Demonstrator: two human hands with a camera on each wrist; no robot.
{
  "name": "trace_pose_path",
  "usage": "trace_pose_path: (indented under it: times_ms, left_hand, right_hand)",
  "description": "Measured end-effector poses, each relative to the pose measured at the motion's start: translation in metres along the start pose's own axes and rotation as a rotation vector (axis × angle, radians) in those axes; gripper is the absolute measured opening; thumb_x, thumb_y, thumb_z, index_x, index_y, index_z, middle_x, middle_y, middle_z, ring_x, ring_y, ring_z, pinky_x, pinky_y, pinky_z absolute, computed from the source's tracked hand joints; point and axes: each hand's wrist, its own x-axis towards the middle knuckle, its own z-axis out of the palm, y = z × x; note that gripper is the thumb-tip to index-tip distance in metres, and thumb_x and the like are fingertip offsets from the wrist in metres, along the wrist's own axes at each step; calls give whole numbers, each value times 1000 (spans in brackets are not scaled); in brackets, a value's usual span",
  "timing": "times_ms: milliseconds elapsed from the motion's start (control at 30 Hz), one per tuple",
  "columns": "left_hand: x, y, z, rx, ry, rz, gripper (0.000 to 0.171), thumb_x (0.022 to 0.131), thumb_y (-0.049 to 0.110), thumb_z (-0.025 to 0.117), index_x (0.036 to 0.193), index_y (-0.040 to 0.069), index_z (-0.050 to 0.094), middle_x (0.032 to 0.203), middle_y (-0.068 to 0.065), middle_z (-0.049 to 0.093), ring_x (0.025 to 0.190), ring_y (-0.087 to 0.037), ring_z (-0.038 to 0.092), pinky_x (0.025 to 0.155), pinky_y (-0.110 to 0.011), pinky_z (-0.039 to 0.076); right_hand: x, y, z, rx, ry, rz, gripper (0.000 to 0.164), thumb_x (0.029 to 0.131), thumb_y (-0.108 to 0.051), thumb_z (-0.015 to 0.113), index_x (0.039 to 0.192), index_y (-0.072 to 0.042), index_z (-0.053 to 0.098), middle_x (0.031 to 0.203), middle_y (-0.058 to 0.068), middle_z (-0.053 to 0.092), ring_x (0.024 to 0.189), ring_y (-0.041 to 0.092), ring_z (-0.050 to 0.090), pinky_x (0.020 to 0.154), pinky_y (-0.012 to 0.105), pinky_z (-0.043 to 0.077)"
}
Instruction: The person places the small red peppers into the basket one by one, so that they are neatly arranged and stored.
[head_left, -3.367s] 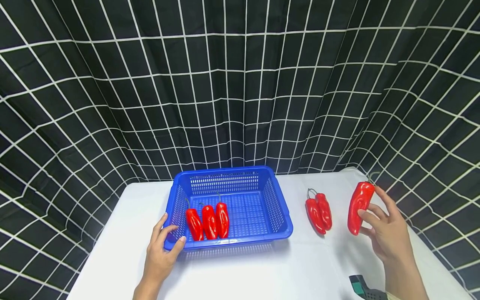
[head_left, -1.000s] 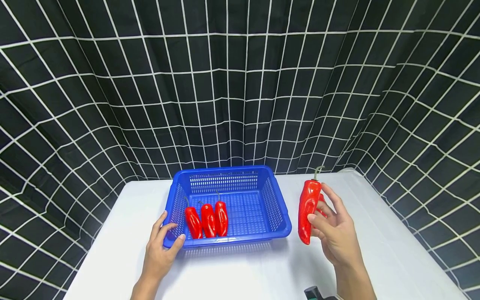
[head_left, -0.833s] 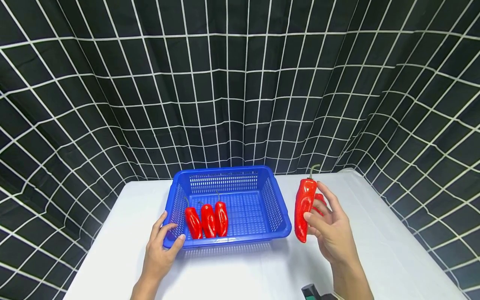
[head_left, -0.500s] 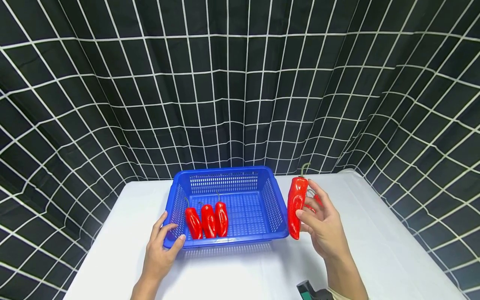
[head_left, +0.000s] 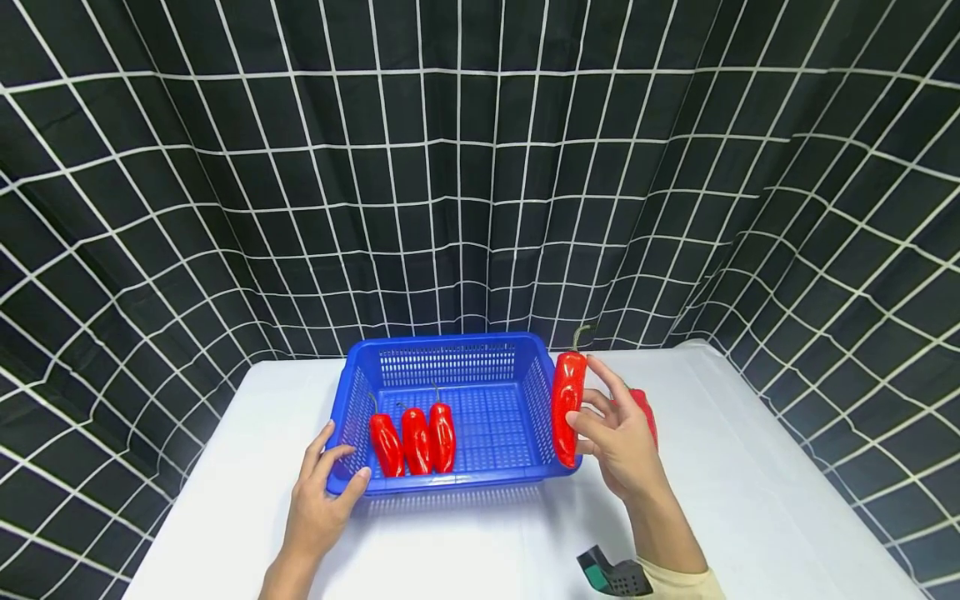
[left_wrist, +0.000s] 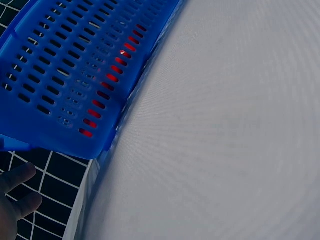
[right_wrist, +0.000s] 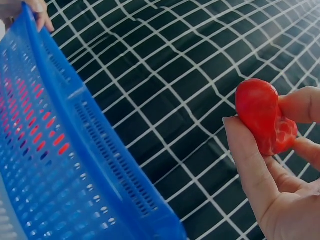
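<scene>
My right hand (head_left: 624, 442) pinches a glossy red pepper (head_left: 567, 404) between thumb and fingers. The pepper hangs nearly upright, its stem on top, in front of the basket's right side in the head view. In the right wrist view, the same pepper (right_wrist: 257, 112) is seen end-on. My left hand (head_left: 318, 504) holds the front left corner of the blue plastic basket (head_left: 487, 481), with fingers over the rim. Inside, at the basket's left, 3 red peppers (head_left: 417, 442) lie side by side. Behind my right hand, another red pepper (head_left: 645, 410) on the table is partly hidden.
A white cloth (head_left: 465, 550) covers the table. Black curtain (head_left: 480, 167) with a white grid surrounds its back and sides. A dark device with a green patch (head_left: 617, 573) sits at my right wrist, near a beige sleeve (head_left: 678, 581).
My right hand has carried its pepper leftward from the far right, past the peppers on the table, to the basket's right rim. My left hand and the basket have stayed put.
</scene>
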Motion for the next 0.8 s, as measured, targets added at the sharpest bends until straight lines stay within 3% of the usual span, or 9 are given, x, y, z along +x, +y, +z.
trace_pose_path:
  times_ms: [800]
  left_hand:
    - [-1,2,0,4,6,13,30,82,20,74,109,8,66,150,-5,37,133,-37,38,98,-59,38]
  right_hand:
    - [32,31,20,-58,-77,154,77,86,1,66,149,-28,33,118,24,51,94,34,65,67,52,56]
